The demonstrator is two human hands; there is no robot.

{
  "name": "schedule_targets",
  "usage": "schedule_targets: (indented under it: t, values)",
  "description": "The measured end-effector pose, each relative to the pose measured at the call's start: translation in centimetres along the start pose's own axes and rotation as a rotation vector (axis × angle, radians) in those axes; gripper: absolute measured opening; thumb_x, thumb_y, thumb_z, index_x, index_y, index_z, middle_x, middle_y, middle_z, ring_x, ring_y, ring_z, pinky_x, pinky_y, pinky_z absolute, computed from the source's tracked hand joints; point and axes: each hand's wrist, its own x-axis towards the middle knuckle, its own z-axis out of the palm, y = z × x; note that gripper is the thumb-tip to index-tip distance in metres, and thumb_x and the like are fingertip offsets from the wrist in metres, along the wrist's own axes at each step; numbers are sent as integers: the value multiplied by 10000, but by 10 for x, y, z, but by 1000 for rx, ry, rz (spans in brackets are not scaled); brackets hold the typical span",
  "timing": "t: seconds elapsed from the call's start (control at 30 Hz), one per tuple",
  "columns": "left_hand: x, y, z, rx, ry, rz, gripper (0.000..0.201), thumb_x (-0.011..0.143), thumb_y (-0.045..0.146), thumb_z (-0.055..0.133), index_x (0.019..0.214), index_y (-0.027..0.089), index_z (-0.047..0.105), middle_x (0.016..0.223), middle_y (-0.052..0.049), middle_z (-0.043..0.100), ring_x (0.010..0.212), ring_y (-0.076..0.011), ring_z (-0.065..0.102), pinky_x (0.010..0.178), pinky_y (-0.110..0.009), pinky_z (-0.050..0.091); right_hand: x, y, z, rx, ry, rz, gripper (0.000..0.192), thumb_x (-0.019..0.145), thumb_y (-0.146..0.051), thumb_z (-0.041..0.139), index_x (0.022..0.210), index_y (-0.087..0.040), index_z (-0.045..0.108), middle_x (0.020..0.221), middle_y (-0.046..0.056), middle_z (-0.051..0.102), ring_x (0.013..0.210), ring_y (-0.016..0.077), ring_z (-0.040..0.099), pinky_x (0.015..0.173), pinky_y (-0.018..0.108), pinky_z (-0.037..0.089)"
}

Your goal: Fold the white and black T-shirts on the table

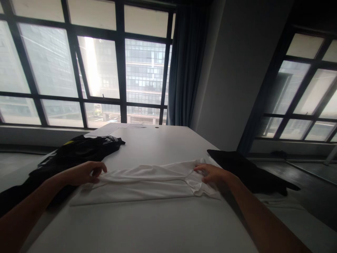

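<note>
A white garment (147,189) lies across the white table, folded into a long strip with creases along it. Which kind of garment it is, I cannot tell. At its left end, my left hand (85,172) has its fingers curled and closed on the fabric edge. My right hand (212,174) pinches the upper right corner between thumb and fingers. Bunched layers of the cloth show just below the right fingertips. Part of the fabric under both hands is hidden.
Dark clothing (81,151) with a yellow patch is heaped along the table's left side. Another black cloth (250,168) hangs at the right edge. Papers (105,130) lie at the far end of the table (158,144), before windows and a blue curtain (184,70).
</note>
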Motion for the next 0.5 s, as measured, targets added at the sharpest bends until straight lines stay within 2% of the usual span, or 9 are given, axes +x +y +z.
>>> schedule_targets:
  t: [0.07, 0.13, 0.2, 0.3, 0.37, 0.5]
  values:
    - [2, 1, 3, 37, 3, 11, 350, 662, 368, 660, 981, 229, 701, 817, 0, 645, 743, -180, 588, 703, -249, 473, 0, -11, 1, 13, 47, -105, 582, 723, -332, 668, 1290, -200, 657, 1450, 92, 523, 1352, 304, 456, 1169, 410, 300]
    - [6, -2, 6, 105, 57, 45, 248, 667, 372, 637, 851, 215, 692, 884, -27, 654, 811, -199, 598, 759, -265, 476, 1, -18, 4, 35, 50, -145, 561, 755, -389, 660, 1285, -205, 659, 1438, 93, 535, 1331, 296, 478, 1159, 415, 316]
    - [10, -5, 6, 178, 178, 64, 177, 708, 361, 574, 764, 205, 636, 871, -40, 650, 800, -204, 588, 753, -285, 466, 4, -20, 8, 38, 11, -130, 621, 729, -406, 700, 1307, -187, 642, 1450, 113, 519, 1333, 300, 475, 1153, 413, 326]
    - [12, -5, 0, 314, 423, 100, 124, 746, 285, 486, 754, 210, 585, 821, -48, 631, 779, -219, 562, 752, -326, 443, 8, -12, 11, 17, -12, -81, 742, 699, -433, 738, 1355, -114, 596, 1472, 166, 482, 1357, 309, 448, 1161, 378, 311]
    - [12, -2, -5, 414, 543, 135, 114, 757, 247, 466, 724, 216, 571, 830, -60, 628, 812, -236, 552, 790, -350, 426, 9, -6, 12, 7, -2, -53, 782, 703, -451, 738, 1375, -87, 570, 1483, 183, 461, 1371, 312, 430, 1169, 363, 292]
    - [9, 3, -5, 530, 568, 137, 185, 790, 204, 427, 731, 208, 602, 851, -77, 640, 838, -257, 553, 793, -382, 406, 10, -5, 11, 0, -4, -36, 763, 722, -426, 724, 1389, -98, 552, 1500, 181, 441, 1380, 312, 419, 1177, 384, 273]
